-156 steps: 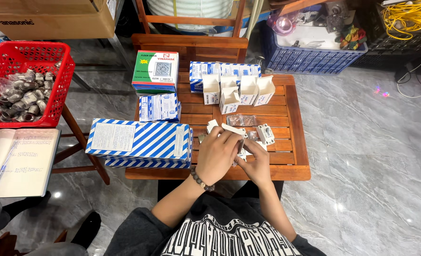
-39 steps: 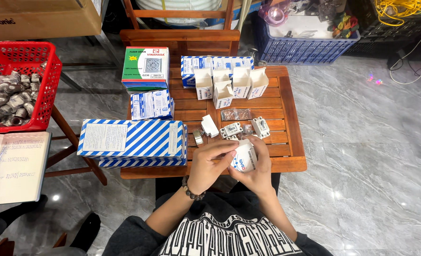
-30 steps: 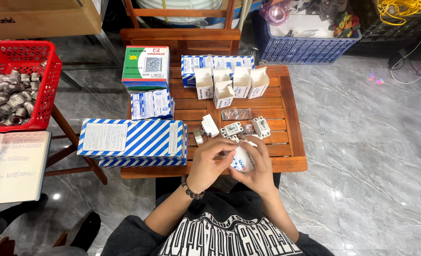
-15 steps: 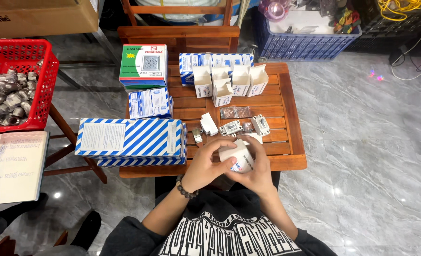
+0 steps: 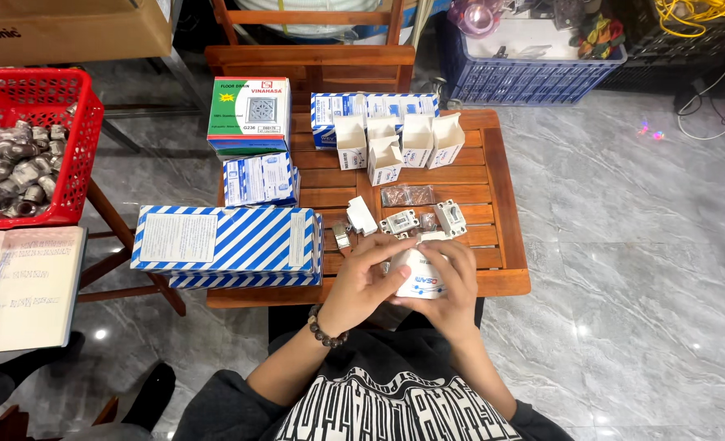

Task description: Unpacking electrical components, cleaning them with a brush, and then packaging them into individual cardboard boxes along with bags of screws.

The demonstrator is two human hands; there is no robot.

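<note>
Since half a second back, both hands have drawn slightly closer to my body with the small white box (image 5: 418, 276), otherwise little change. Left hand (image 5: 362, 282) wraps the box's left side, right hand (image 5: 452, 282) cups the right and underside; both grips are closed on it, held just over the near edge of the wooden surface (image 5: 505, 282). Can't tell whether a part is already inside; the flap end is hidden by my fingers.

Judgement on progress: early-to-mid. One box in hand. Just beyond it, loose parts lie unboxed on the slats: a white rectangular piece (image 5: 362, 216), a small metal piece (image 5: 340, 236), two grey switch-like units (image 5: 400, 222) (image 5: 450, 218), and a clear bag of small bits (image 5: 406, 195).

Farther out, four opened white cartons (image 5: 398, 143) stand with flaps up, so those look still to be filled. Behind them sits a blue-and-white striped pack (image 5: 375, 106). To the left, a large striped carton (image 5: 224, 241), a smaller striped pack (image 5: 258, 178), a green-and-white box (image 5: 248, 114). Off the surface, a red basket (image 5: 81, 147) of metal fittings and a notebook (image 5: 20, 286).
</note>
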